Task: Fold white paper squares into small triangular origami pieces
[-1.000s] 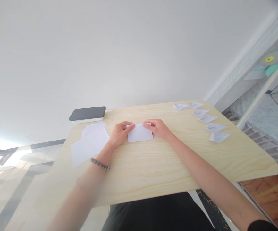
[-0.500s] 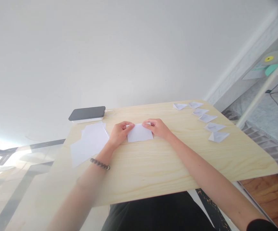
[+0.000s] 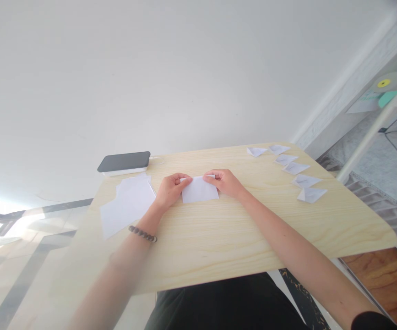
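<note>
A small white sheet of paper point(image 3: 200, 191), oblong with its far edge looking folded, lies on the light wooden table between my hands. My left hand point(image 3: 173, 189) pinches its far left corner between thumb and fingers. At the far right corner, my right hand point(image 3: 225, 181) grips the same paper, thumb along the top edge. The fingertips behind the paper are partly hidden. Left of my left hand is a loose stack of white paper sheets point(image 3: 129, 201), partly covered by my wrist, which wears a beaded bracelet point(image 3: 142, 233).
Several folded white paper pieces point(image 3: 296, 168) stand along the table's right side. A dark-topped, white-sided device point(image 3: 124, 162) with a cable sits at the back left. The table point(image 3: 219, 247) meets a pale wall point(image 3: 184, 82) behind. A white metal frame point(image 3: 366, 142) rises at the right.
</note>
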Demonstrator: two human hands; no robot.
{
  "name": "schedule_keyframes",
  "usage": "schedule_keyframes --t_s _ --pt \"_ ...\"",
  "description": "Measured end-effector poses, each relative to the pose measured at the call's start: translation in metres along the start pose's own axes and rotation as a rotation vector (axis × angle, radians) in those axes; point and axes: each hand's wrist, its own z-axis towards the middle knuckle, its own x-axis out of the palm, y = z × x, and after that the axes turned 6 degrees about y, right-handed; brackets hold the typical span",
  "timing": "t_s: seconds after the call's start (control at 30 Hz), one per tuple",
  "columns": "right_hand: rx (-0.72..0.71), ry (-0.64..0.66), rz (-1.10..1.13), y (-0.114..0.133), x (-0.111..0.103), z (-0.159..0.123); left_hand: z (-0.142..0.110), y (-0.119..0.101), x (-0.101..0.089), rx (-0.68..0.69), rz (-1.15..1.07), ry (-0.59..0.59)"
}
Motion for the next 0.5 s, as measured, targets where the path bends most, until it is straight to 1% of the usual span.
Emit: schedule_keyframes --t_s 0.13,0.4,0.5 --pt "-0.006 -0.001 -0.002 0.0000 -0.0006 -0.0003 -0.0003 -0.0012 0.0006 -0.008 -0.022 -0.006" --pt "-0.025 0.040 -0.001 0.0002 -0.0011 -0.0015 -0.0030 -0.0082 0.0017 -0.008 0.093 -0.017" --pt "-0.034 0.046 0.000 -0.0003 -0.0006 -0.0017 -0.0038 -0.0103 0.0030 -0.015 0.100 -0.012"
